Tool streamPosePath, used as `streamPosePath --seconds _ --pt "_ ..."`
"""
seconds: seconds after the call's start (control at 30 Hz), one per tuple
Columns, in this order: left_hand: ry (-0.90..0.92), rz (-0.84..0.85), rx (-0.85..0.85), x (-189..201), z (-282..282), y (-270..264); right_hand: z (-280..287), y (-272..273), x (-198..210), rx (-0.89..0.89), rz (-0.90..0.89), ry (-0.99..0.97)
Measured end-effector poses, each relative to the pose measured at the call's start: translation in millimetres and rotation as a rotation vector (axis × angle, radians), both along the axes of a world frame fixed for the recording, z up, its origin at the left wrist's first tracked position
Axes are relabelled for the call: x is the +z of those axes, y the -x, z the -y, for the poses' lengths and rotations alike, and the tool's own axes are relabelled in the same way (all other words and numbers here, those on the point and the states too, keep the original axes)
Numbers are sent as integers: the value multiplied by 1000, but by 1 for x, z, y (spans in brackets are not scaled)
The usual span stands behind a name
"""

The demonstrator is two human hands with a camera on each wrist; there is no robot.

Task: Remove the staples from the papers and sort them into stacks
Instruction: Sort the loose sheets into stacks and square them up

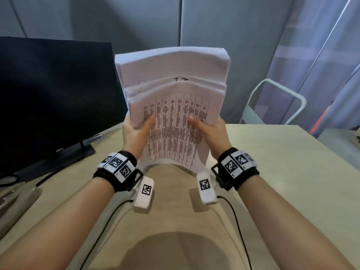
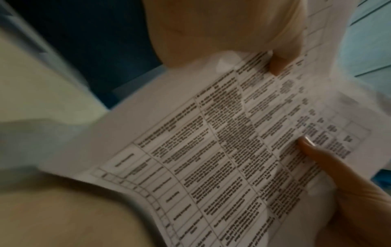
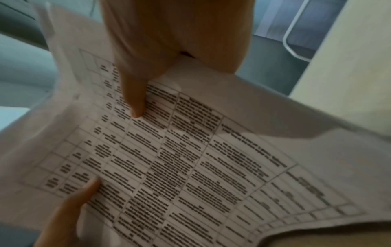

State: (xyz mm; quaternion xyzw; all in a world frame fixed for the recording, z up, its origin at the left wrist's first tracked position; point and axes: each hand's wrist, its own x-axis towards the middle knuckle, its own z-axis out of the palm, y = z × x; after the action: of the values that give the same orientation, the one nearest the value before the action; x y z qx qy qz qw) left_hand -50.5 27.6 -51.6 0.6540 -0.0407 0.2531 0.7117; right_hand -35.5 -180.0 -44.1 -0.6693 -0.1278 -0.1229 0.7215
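A thick stack of white papers is held up above the desk, bowed upward across its width. Its top sheet carries a printed table with dense black text. My left hand grips the stack's left edge, thumb on the top sheet. My right hand grips the right edge the same way. In the left wrist view my left hand shows at top and the right thumb at lower right. In the right wrist view my right hand shows at top. No staple is visible.
A black monitor stands at the left on the beige desk. A metal object lies at the desk's left edge. A pale metal frame stands behind the desk at right. Black cables run from my wristbands.
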Motion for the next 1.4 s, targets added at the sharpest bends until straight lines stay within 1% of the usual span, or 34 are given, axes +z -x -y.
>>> streamPosePath --seconds 0.13,0.2,0.27,0.4,0.47,0.53,0.57,0.6,0.67,0.7,0.73,0.8,0.87,0.93,1.03,1.1,1.13,1.17,1.2,1.23,1.27,1.33,1.4 --pt "-153 -230 -218 -36 -4 -2 8 0 -43 -9 -119 77" --pt "-148 -283 -219 -42 -3 -9 12 -3 -52 13 -170 85" --pt "-162 -326 -159 -39 -1 -17 13 -7 -52 22 -190 109" --pt "-311 -363 -121 -33 -4 -28 9 -8 -47 -18 -179 74" --pt "-356 -360 -165 -22 -9 -21 8 -9 -42 -15 -186 21" --pt "-398 -383 -280 -10 -16 -11 10 -14 -35 5 -231 2" --pt "-396 -428 -340 -5 -18 -6 12 -18 -30 10 -285 33" --pt "-371 -488 -390 -3 -21 -3 14 -24 -26 22 -377 72" --pt "-287 -671 -419 -3 -26 -2 17 -36 -24 122 -666 171" --pt "-264 -764 -386 -6 -28 -2 16 -35 -24 177 -779 227" --pt "-292 -824 -359 -10 -27 -1 16 -37 -31 233 -842 275" --pt "-325 -927 -315 -22 -30 1 19 -42 -54 255 -906 348" --pt "-314 -1004 -345 -33 -31 2 24 -35 -78 277 -926 274" --pt "-310 -1019 -328 -44 -42 -4 31 -21 -84 288 -978 122" --pt "-270 -1043 -259 -53 -54 -21 40 2 -72 345 -1069 -99" --pt "-184 -1032 -215 -56 -56 -28 44 9 -67 341 -1093 -216" --pt "-116 -1044 -182 -62 -57 -32 42 14 -64 316 -1090 -252" --pt "-80 -1043 -173 -60 -50 -27 36 18 -61 282 -1079 -274" --pt "19 -1037 -167 -73 -50 -35 29 20 -63 234 -1067 -316" --pt "140 -1050 -172 -69 -37 -24 20 23 -64 175 -1044 -358" --pt "247 -1037 -157 -63 -23 -13 10 23 -66 120 -1016 -380" --pt "385 -1033 -128 -67 -2 1 -10 18 -74 19 -957 -323" --pt "450 -1018 -153 -74 8 11 -20 11 -82 -128 -906 -216"
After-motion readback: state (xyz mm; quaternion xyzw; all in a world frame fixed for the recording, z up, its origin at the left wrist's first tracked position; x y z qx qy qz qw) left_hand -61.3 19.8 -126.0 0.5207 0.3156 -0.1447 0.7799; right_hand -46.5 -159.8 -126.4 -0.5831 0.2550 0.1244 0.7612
